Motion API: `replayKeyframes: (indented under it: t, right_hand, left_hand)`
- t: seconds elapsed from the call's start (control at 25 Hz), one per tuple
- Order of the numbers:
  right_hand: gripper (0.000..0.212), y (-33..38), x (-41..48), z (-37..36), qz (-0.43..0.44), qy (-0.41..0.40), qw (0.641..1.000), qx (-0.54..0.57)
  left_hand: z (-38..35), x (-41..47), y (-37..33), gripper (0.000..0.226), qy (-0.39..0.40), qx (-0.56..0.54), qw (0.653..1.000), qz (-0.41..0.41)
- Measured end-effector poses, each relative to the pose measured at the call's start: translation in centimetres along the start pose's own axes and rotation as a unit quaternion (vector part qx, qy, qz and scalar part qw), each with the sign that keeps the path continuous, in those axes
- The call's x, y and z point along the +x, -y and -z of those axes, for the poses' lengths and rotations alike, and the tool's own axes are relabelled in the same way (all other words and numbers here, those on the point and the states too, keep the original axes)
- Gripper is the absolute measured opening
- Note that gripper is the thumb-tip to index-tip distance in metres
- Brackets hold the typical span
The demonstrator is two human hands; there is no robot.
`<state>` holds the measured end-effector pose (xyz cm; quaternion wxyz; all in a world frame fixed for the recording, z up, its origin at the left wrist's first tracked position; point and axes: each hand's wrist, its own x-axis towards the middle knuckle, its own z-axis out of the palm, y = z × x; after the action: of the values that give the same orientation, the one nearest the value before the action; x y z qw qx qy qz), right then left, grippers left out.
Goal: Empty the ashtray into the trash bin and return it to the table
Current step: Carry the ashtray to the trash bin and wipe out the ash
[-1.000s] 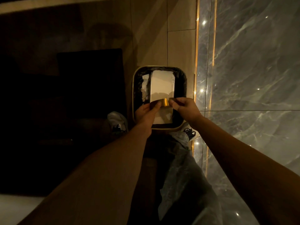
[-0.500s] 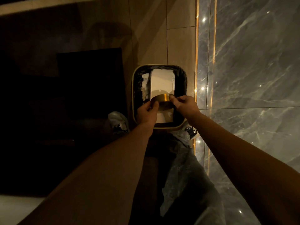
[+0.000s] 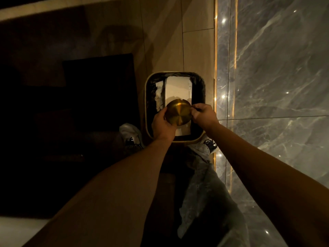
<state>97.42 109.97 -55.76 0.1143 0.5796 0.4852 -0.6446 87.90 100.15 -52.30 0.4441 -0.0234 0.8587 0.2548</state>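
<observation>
Brass-gold ashtray (image 3: 178, 112), round, brushed underside facing me w/ a rim notch at far edge, pinched btwn my left hand (image 3: 162, 124) & right hand (image 3: 204, 116), over the black-lined trash bin (image 3: 148, 97).

Single head-worn wide-angle view looking steeply down past both forearms; trash bin (image 3: 148, 104) sitting at frame centre near feet, marble wall (image 3: 276, 68) filling right, dark floor area occupying left.
</observation>
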Motion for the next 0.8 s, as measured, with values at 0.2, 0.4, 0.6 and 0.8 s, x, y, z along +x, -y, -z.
replayKeyframes:
  t: [0.2, 0.4, 0.6, 0.8]
  right_hand:
    - [0.038, -0.22, -0.31, 0.23, -0.009, 0.005, 1.0, -0.012]
    - [0.041, 0.28, -0.5, 0.49, -0.006, 0.016, 1.0, -0.001]
    - [0.04, 0.41, -0.63, 0.44, 0.008, 0.018, 1.0, -0.005]
    - [0.035, 0.56, -0.86, 0.7, 0.01, 0.023, 1.0, -0.005]
  left_hand:
    - [-0.05, -0.07, -0.29, 0.089, 0.026, 0.111, 0.992, -0.058]
    - [0.5, 0.1, -0.43, 0.103, 0.057, 0.22, 0.968, -0.108]
    - [0.5, 0.39, -0.35, 0.111, 0.064, 0.311, 0.936, -0.151]
    - [0.48, 0.81, -0.7, 0.11, 0.057, 0.397, 0.895, -0.195]
